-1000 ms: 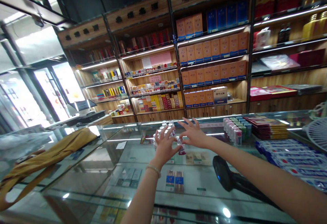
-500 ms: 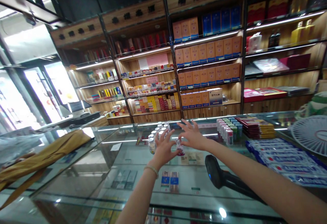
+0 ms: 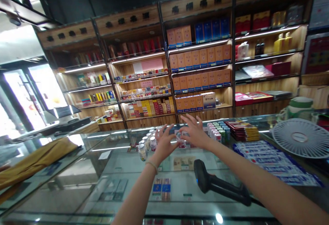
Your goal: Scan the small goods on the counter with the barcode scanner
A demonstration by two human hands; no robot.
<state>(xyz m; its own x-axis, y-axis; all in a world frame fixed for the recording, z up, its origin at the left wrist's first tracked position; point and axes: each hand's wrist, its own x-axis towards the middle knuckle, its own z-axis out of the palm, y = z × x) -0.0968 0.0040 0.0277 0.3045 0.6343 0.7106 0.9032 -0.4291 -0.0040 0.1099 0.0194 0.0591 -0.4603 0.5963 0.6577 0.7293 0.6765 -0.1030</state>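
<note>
A small clear bottle (image 3: 182, 144) with reddish contents is between my two hands over the glass counter. My left hand (image 3: 166, 142) pinches it from the left with thumb and index finger; the other fingers are raised. From the right, my right hand (image 3: 195, 135) has its thumb and fingertips at the bottle's upper part. Whether its base touches the glass I cannot tell. Left of my left hand stands a cluster of small white-capped bottles (image 3: 143, 150). Beyond my right hand are rows of pink, green and blue small bottles (image 3: 215, 134).
A black handheld scanner (image 3: 205, 178) lies below my right forearm. To the right are blue-and-white packets (image 3: 267, 163), stacked red-and-gold packs (image 3: 243, 130) and a white fan (image 3: 299, 137). Brown cloth (image 3: 48, 156) lies at left. Boxed goods fill the back shelves (image 3: 197, 110).
The view has turned to the right, so the counter and shelves appear further left. My hands and the bottle have shifted right over the counter, away from the white-capped cluster.
</note>
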